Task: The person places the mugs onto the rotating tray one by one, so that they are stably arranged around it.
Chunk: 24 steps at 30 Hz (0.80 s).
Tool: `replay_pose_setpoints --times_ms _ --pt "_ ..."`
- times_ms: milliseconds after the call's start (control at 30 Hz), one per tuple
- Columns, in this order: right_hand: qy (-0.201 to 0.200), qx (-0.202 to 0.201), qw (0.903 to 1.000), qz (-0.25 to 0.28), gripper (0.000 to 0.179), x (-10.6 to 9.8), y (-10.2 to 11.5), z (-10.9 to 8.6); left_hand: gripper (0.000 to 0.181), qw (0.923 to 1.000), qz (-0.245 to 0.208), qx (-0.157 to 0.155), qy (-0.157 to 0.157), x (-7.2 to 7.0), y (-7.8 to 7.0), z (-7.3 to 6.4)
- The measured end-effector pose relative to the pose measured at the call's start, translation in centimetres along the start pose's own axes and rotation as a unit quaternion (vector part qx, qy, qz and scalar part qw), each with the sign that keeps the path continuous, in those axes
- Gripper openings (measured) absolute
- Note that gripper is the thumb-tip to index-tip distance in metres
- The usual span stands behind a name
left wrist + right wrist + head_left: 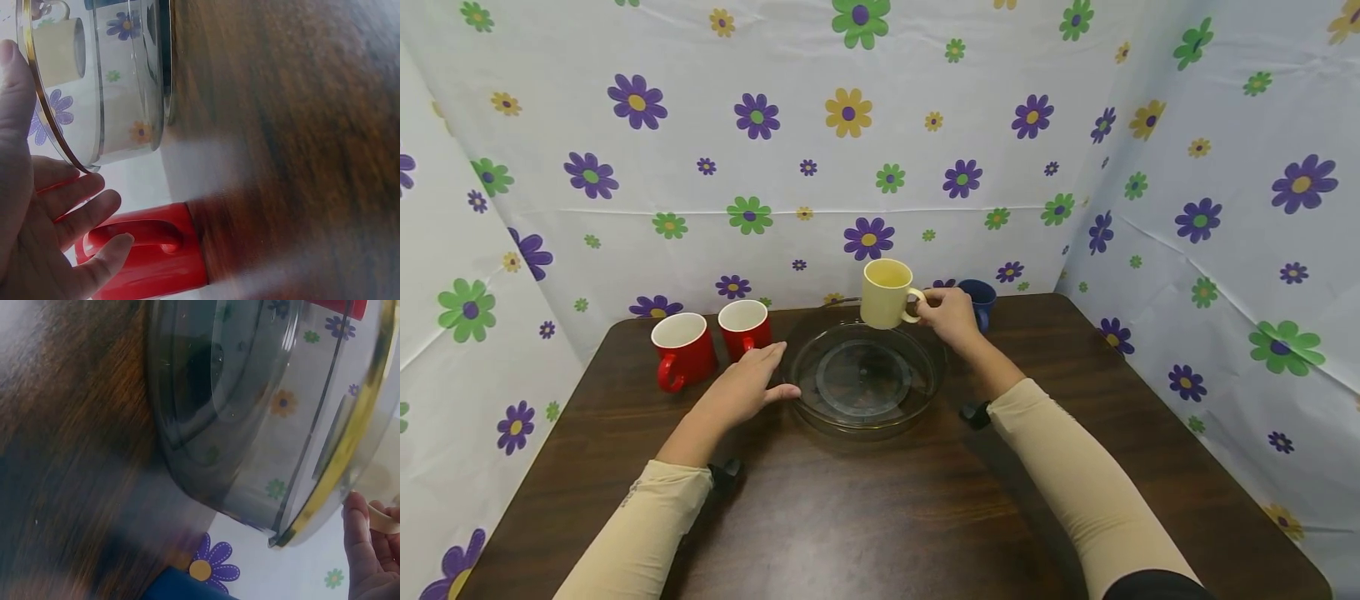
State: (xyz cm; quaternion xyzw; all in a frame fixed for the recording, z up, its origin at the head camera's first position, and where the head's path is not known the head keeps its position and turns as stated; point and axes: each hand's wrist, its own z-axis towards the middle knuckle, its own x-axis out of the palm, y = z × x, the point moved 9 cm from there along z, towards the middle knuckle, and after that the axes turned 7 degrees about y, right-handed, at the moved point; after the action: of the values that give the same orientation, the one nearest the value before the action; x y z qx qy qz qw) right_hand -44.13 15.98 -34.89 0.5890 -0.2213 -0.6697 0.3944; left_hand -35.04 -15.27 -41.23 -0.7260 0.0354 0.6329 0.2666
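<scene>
Head view first: a yellow mug point(884, 293) is held up over the far part of a clear glass bowl point(861, 423), to the right of its middle. The mug is roughly upright, its long axis running close to vertical, mouth facing up and base toward the bowl. Its handle points to the person's right, and there the right hand point(951, 318) has its thumb and fingers pinched on it. Seen through the glass from the left wrist, the mug's base also faces the table point(865, 517). I cannot tell whether the base sits above the rim or slightly below it.

The left hand point(748, 385) is at the bowl's left side, its thumb spread well apart from the fingers, gripping nothing. The thumb tip is right by the rim; whether it touches, I cannot tell.

Left of the bowl stand two upright mugs: an outer red mug point(694, 360) with its handle toward the person, and an inner red mug point(739, 332), its handle also facing the near side, partly behind the left hand. A blue mug point(976, 292) stands beyond the right hand, which partly covers it.
</scene>
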Motion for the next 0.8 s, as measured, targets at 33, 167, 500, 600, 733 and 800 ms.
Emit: replay_pose_setpoints --times_ms 33,167,500,600,733,800 --pt "0.002 0.001 1.0 0.001 0.024 0.2 0.0 0.0 0.09 1.0 0.0 -0.001 -0.001 0.0 0.0 0.0" --pt "0.01 0.011 0.9999 0.002 0.021 0.7 -0.1 0.1 0.089 1.0 0.0 0.002 -0.008 -0.1 0.0 -0.2" --pt "0.019 0.007 0.9998 0.003 0.021 1.7 0.1 0.6 0.09 1.0 0.005 0.003 -0.008 -0.2 0.2 -0.3" --pt "0.023 0.003 0.9997 0.006 0.023 2.0 0.2 0.8 0.09 0.9999 0.007 0.005 -0.009 -0.3 0.1 -0.2" --pt "0.038 -0.003 0.9992 0.009 0.024 2.6 0.4 1.2 0.089 0.9999 0.007 0.005 -0.008 -0.4 0.0 -0.3" --pt "0.048 -0.005 0.9988 0.005 0.024 2.9 0.6 1.4 0.089 1.0 0.005 0.004 -0.007 -0.4 0.0 -0.3"
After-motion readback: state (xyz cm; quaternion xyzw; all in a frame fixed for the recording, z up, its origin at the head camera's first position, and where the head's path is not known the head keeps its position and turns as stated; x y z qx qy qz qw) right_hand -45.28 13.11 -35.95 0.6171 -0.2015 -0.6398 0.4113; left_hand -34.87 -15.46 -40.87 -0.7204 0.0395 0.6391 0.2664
